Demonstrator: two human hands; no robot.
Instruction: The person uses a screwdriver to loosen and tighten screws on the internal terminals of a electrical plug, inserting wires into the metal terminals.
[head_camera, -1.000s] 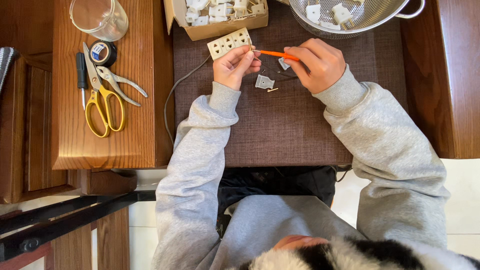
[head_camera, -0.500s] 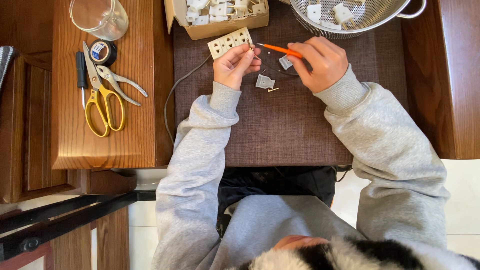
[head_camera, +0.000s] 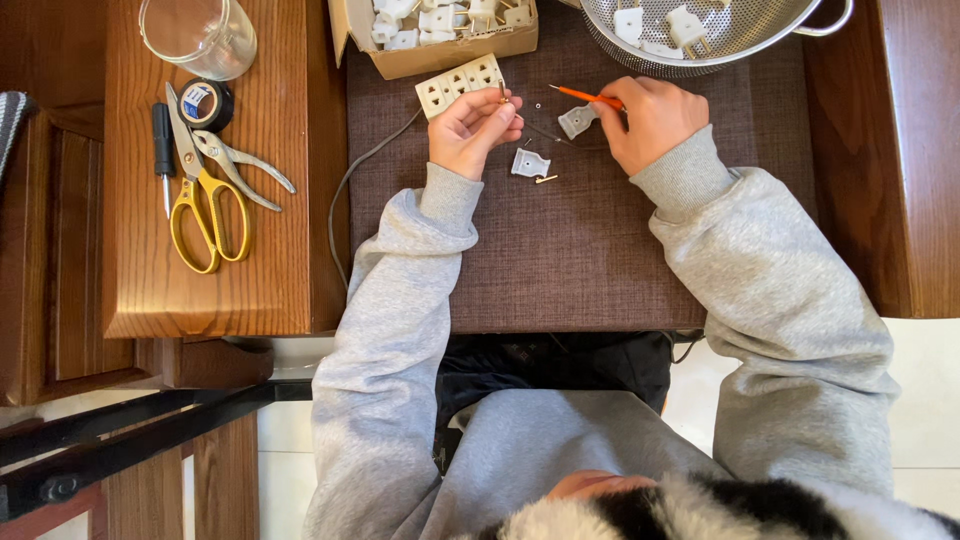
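Note:
My left hand (head_camera: 468, 128) pinches a small brass piece at its fingertips, right beside a cream multi-socket strip (head_camera: 458, 84) whose grey cord (head_camera: 345, 190) trails off to the left. My right hand (head_camera: 652, 118) holds an orange-handled screwdriver (head_camera: 588, 96), its tip pointing left. A grey plug shell half (head_camera: 577, 121) lies against the right hand's fingers. Another plug half (head_camera: 529, 163) and a small brass pin (head_camera: 546, 179) lie on the brown woven mat (head_camera: 560, 260) between my hands.
A cardboard box (head_camera: 435, 30) of white plug parts and a metal colander (head_camera: 715, 30) holding plugs stand at the back. On the wooden side table (head_camera: 260, 280) to the left lie yellow scissors (head_camera: 205, 200), pliers (head_camera: 240, 165), black tape (head_camera: 205, 103), a small screwdriver (head_camera: 161, 150) and a glass jar (head_camera: 198, 32).
The right hand has drawn the screwdriver back to the right, away from the left hand. The left hand has stayed by the socket strip.

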